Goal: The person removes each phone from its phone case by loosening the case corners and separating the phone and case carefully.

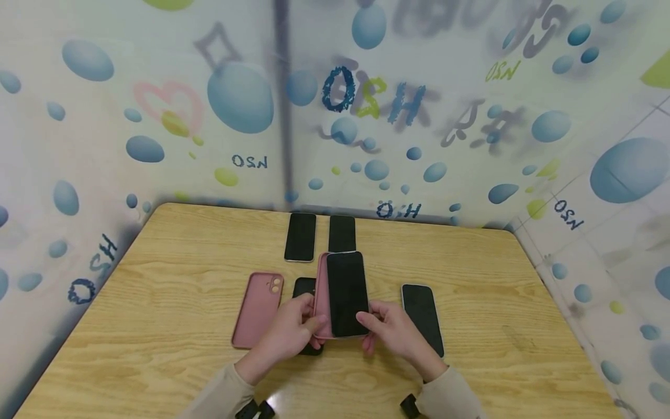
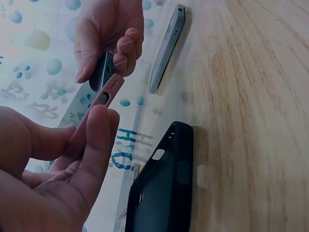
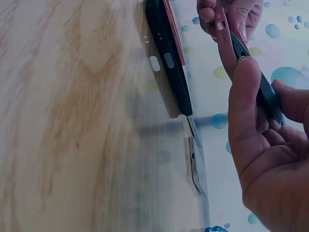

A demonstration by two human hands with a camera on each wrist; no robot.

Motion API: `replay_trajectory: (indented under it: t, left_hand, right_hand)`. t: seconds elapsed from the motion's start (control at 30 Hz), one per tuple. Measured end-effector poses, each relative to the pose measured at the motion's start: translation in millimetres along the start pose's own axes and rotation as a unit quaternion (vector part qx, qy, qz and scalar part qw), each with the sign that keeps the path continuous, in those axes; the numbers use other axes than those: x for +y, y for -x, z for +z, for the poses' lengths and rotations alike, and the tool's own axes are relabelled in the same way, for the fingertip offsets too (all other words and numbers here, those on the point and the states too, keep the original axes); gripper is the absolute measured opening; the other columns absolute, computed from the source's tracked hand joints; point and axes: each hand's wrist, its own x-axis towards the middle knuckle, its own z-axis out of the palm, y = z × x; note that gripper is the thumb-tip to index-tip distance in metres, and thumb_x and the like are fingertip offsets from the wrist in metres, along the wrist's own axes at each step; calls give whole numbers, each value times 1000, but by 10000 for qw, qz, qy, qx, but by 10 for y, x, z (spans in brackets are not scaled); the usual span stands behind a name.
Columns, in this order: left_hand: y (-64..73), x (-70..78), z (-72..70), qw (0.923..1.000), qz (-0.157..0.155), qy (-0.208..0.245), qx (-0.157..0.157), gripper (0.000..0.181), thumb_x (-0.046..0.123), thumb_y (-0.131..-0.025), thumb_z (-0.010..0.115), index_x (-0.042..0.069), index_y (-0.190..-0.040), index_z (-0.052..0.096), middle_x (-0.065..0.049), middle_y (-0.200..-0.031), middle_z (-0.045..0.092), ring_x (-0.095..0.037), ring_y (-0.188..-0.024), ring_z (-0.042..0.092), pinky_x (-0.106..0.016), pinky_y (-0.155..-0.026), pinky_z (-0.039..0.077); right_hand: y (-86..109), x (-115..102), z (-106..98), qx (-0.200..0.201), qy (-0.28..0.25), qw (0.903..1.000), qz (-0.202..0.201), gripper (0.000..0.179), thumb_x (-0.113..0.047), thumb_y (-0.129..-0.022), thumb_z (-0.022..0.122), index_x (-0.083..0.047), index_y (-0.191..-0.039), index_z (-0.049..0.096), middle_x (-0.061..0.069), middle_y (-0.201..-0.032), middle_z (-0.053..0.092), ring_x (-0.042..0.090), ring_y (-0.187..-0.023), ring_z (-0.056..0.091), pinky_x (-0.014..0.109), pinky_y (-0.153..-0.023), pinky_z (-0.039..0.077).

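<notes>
Above the table, my left hand (image 1: 293,329) pinches a pink phone case (image 1: 321,297) by its left side, thumb on the inner face. A phone with a dark screen (image 1: 348,291) is in my right hand (image 1: 395,329), thumb over its lower right corner and fingers behind. The phone overlaps the case, offset to the right, so a pink strip shows along its left. In the right wrist view the phone's edge (image 3: 268,96) sits at an angle against the case wall (image 3: 225,48), not seated flat. A black phone case (image 2: 166,188) lies on the table beneath my left hand.
Another pink case (image 1: 257,311) lies left of my left hand. One phone (image 1: 424,317) rests by my right wrist. Two more phones, a left one (image 1: 300,237) and a right one (image 1: 342,233), lie toward the back edge of the wooden table (image 1: 497,320), before a patterned curtain.
</notes>
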Motion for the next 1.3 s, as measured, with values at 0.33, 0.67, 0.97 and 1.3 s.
replay_trajectory:
  t: [0.33,0.67,0.97,1.3]
  left_hand:
    - [-15,3,6,9999,-120,4,-48,8,0,-103,60,-5,-108,58,-8,-79,68,-20,-61,69,-40,-59,61]
    - [-16,-12,28,9997,-218,97,-93,9,1,-104,58,-6,-109,57,-9,-80,68,-21,-62,70,-38,-60,61]
    - [-3,-21,50,9996,-250,146,-9,8,0,-104,57,-7,-109,56,-9,-80,68,-21,-63,70,-38,-59,62]
    - [29,-16,59,9995,-259,136,107,9,-1,-103,58,-7,-109,56,-10,-83,68,-22,-61,69,-38,-58,61]
  right_hand:
    - [29,43,-47,54,14,10000,-54,35,-25,-108,56,3,-87,55,26,-78,71,23,-58,71,30,-67,61]
    - [47,84,-122,206,-268,9993,-156,32,-16,-110,50,10,-96,60,24,-77,69,16,-55,68,39,-58,61]
    - [78,97,-161,631,-401,9972,55,39,-18,-111,49,13,-87,49,34,-79,66,16,-54,65,37,-55,60]
    - [50,103,-222,1063,-418,9922,501,33,-16,-111,48,10,-90,51,25,-75,67,15,-52,59,29,-51,55]
